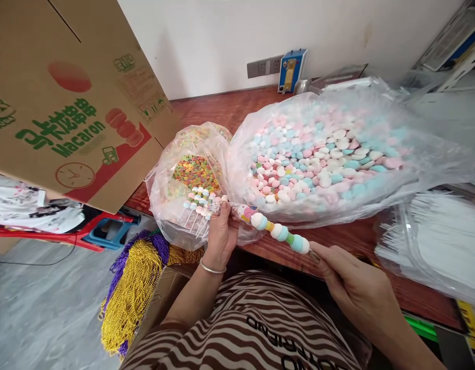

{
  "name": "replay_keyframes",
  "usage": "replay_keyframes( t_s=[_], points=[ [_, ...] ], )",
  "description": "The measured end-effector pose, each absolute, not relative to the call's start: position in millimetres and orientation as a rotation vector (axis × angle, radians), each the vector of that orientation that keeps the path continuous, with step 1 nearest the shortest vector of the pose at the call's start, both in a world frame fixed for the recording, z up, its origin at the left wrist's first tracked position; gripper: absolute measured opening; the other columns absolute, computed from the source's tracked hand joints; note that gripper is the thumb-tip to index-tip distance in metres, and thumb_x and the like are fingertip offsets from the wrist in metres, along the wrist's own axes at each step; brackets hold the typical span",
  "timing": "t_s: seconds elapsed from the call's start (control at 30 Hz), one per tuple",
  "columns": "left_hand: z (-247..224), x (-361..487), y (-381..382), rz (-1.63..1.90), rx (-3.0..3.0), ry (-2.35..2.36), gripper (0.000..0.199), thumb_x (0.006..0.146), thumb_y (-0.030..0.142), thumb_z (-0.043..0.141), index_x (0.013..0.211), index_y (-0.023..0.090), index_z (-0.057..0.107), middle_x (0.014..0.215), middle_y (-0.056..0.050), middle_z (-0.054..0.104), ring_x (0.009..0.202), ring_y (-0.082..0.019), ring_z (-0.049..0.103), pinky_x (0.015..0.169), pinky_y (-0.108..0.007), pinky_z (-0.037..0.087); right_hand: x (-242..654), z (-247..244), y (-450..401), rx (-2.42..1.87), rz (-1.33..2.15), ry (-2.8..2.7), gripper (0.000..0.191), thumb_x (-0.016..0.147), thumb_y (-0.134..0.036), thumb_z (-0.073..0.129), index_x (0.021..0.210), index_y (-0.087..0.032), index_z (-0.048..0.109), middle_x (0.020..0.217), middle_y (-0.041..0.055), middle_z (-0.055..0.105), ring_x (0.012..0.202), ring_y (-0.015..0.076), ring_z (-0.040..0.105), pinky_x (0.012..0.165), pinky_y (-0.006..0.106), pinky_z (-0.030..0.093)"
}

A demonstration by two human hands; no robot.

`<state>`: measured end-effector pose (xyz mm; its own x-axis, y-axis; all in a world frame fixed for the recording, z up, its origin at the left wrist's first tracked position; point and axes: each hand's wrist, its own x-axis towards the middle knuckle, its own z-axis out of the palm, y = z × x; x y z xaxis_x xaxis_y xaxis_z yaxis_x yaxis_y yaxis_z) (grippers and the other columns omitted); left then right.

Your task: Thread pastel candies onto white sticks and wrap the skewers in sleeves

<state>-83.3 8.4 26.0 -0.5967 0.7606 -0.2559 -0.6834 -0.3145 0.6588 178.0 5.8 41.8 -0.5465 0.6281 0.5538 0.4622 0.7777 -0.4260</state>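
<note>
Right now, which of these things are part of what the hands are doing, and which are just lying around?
In use:
left hand
right hand
candy skewer
bag of pastel candies
bag of small colourful candies
finished skewers

Lying about:
Macaron carton
gold and purple bead strings
blue device

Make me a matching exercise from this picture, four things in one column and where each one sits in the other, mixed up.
Things:
1. candy skewer
2. big bag of pastel candies
3. gold bead strings
4. Macaron carton

Places:
A. hanging below the table edge, lower left
B. on the table, right of the smaller bag
C. upper left, above the clutter
D. held between the left hand and right hand

Pairs: 1-D, 2-B, 3-A, 4-C
</note>
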Motion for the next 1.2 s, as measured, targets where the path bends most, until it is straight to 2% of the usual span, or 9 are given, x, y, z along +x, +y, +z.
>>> replay_keyframes(
  t_s=[0.17,0.3,0.43,0.5,0.6,0.73,0.83,0.97,1.2],
  points=[
    [22.9,-86.6,7.9,2.041,0.231,0.972,0.039,0.058,0.036,0.099,0.073,0.018,0.067,0.066,0.006,0.065,0.074,-0.009,0.068,0.075,-0.019,0.055,189.1,42.2,3.5,-0.846,0.375,-2.258,0.025,0.105,-0.024,0.049,0.118,-0.019,0.07,0.089,0.0061,0.077,0.071,0.0181,0.074,0.06,0.026,0.052],
    [26.1,-84.5,8.2,2.078,0.31,0.962,0.051,0.044,0.04,0.103,0.078,0.02,0.071,0.075,0.006,0.071,0.072,-0.009,0.066,0.072,-0.019,0.055,195.9,42.4,1.2,-0.917,0.753,-2.219,0.027,0.105,-0.031,0.051,0.117,-0.023,0.074,0.095,0.0059,0.08,0.074,0.0195,0.076,0.064,0.027,0.056],
    [23.9,-84.7,7.2,2.08,0.412,0.958,0.049,0.043,0.041,0.103,0.07,0.02,0.068,0.067,0.007,0.066,0.062,-0.006,0.059,0.065,-0.017,0.052,197.7,49.4,2.0,-1.047,1.159,-2.12,0.034,0.103,-0.045,0.053,0.112,-0.024,0.079,0.093,0.0063,0.08,0.075,0.0208,0.074,0.065,0.027,0.055],
    [21.1,-85.5,6.4,2.05,0.457,0.94,0.048,0.046,0.043,0.101,0.069,0.019,0.066,0.065,0.007,0.063,0.061,-0.006,0.057,0.062,-0.018,0.051,198.8,53.5,3.1,-1.098,1.386,-2.06,0.041,0.1,-0.054,0.054,0.108,-0.022,0.08,0.079,0.0055,0.075,0.067,0.019,0.068,0.057,0.026,0.05],
    [16.9,-85.8,5.5,2.001,0.504,0.906,0.049,0.053,0.049,0.099,0.067,0.019,0.062,0.064,0.006,0.058,0.06,-0.008,0.055,0.06,-0.021,0.049,202.0,54.3,4.1,-1.158,1.721,-1.92,0.056,0.097,-0.066,0.053,0.108,-0.018,0.078,0.054,-0.0007,0.053,0.048,0.0125,0.045,0.043,0.023,0.032],
    [13.4,-83.9,6.8,1.979,0.469,0.917,0.05,0.053,0.048,0.098,0.07,0.02,0.061,0.065,0.007,0.057,0.06,-0.008,0.054,0.059,-0.022,0.048,205.7,46.2,3.7,-1.179,1.961,-1.747,0.064,0.095,-0.072,0.051,0.109,-0.014,0.075,0.048,-0.0052,0.041,0.044,0.0089,0.03,0.044,0.024,0.022],
    [12.5,-80.6,10.1,2.002,0.411,0.988,0.051,0.049,0.045,0.101,0.077,0.021,0.066,0.069,0.006,0.062,0.065,-0.009,0.059,0.066,-0.023,0.051,205.9,43.1,2.3,-1.162,1.928,-1.753,0.06,0.097,-0.068,0.051,0.109,-0.015,0.075,0.048,-0.0054,0.041,0.044,0.009,0.031,0.044,0.023,0.023],
    [13.0,-74.5,14.1,2.02,0.349,1.074,0.05,0.046,0.04,0.101,0.078,0.02,0.069,0.077,0.004,0.07,0.076,-0.011,0.066,0.076,-0.023,0.053,203.7,44.3,-1.0,-1.12,1.518,-1.96,0.042,0.099,-0.054,0.056,0.11,-0.019,0.076,0.059,-0.0014,0.055,0.05,0.0117,0.047,0.045,0.023,0.034],
    [14.5,-68.5,12.5,1.94,0.401,1.162,0.046,0.05,0.041,0.1,0.07,0.017,0.067,0.063,0.006,0.065,0.059,-0.006,0.058,0.062,-0.018,0.048,200.3,38.6,-5.6,-1.034,0.769,-2.071,0.017,0.097,-0.03,0.062,0.107,-0.025,0.074,0.082,0.002,0.077,0.059,0.0155,0.067,0.057,0.026,0.05]
  ],
)
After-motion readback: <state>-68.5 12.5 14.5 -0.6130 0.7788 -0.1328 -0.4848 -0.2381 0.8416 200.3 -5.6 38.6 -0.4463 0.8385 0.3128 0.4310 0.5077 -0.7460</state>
